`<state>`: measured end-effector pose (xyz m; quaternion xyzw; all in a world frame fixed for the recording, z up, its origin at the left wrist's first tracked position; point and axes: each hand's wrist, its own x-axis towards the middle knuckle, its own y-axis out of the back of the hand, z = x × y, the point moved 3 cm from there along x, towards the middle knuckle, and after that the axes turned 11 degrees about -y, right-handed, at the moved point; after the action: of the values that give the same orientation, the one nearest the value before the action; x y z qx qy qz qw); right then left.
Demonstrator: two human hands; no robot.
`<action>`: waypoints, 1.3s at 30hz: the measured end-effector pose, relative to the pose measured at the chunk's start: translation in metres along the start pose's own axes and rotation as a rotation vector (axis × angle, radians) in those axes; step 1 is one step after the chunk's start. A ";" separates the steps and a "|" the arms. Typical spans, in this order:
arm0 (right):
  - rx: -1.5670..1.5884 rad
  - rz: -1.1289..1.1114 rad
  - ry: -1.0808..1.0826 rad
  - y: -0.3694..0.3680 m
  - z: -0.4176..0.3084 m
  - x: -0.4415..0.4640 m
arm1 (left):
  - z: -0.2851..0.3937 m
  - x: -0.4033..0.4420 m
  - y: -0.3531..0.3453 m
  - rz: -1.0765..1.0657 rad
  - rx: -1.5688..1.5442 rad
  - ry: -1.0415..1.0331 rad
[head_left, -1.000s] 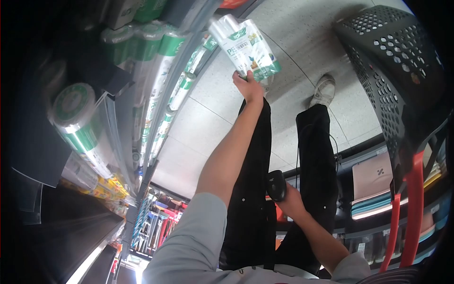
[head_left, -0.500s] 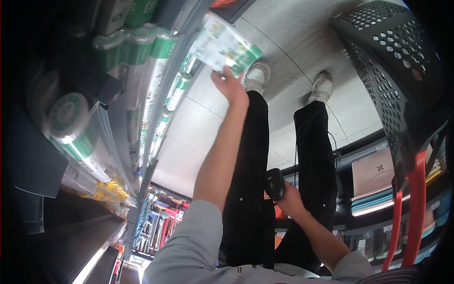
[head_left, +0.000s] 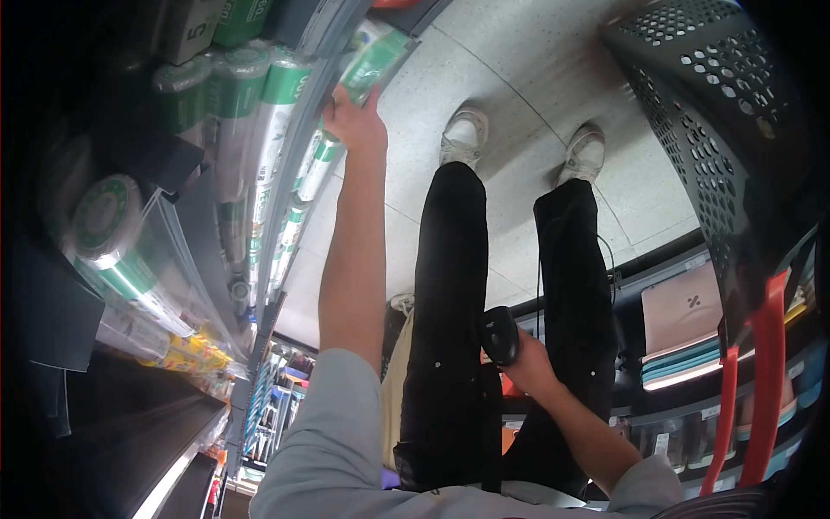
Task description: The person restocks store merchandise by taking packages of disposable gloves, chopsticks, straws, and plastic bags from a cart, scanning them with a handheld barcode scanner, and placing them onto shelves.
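My left hand (head_left: 356,121) is closed around the near end of a green and white printed package (head_left: 377,59), at the edge of the shelf (head_left: 316,95) on the left. Its exact kind is not clear. Rolls in green and white wrapping (head_left: 281,91) stand on the shelf beside that hand. In front of my right thigh, my right hand (head_left: 529,365) grips a black handheld scanner (head_left: 500,336); a thin dark cable hangs near my right leg.
A dark perforated basket (head_left: 692,121) with red handles (head_left: 762,372) is at the right. Below it, a shelf holds a pink flat item (head_left: 683,311) and teal ones. Behind my left leg show another person's beige trouser leg (head_left: 396,389) and shoe.
My left hand has carried the package left and up, from over the floor to the shelf edge, and the package has turned. My right hand keeps its hold on the scanner.
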<state>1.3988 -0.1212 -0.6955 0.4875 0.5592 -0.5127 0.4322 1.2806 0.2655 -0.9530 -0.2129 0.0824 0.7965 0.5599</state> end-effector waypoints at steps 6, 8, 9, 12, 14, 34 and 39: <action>-0.020 0.026 0.018 0.005 -0.003 0.000 | -0.006 0.010 0.002 0.231 -0.113 -0.025; 0.012 0.002 0.004 0.004 -0.003 -0.001 | -0.012 0.012 0.010 0.301 -0.078 -0.064; 0.014 0.003 0.003 0.004 -0.003 -0.001 | -0.013 0.023 0.009 0.267 -0.150 -0.033; 0.000 0.009 0.001 0.003 -0.007 -0.001 | -0.016 0.047 0.016 0.165 -0.360 0.058; 0.054 0.002 -0.016 0.005 -0.010 -0.003 | -0.034 0.083 0.009 0.100 -0.504 0.118; 0.068 0.022 0.022 0.007 0.009 -0.005 | -0.034 -0.005 0.012 -0.009 -0.284 0.434; 0.295 0.236 0.036 0.031 0.045 -0.012 | -0.010 -0.105 0.005 0.001 -0.011 0.599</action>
<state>1.4311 -0.1677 -0.6927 0.6170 0.4245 -0.5261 0.4029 1.3084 0.1702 -0.9176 -0.4414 0.2396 0.6991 0.5090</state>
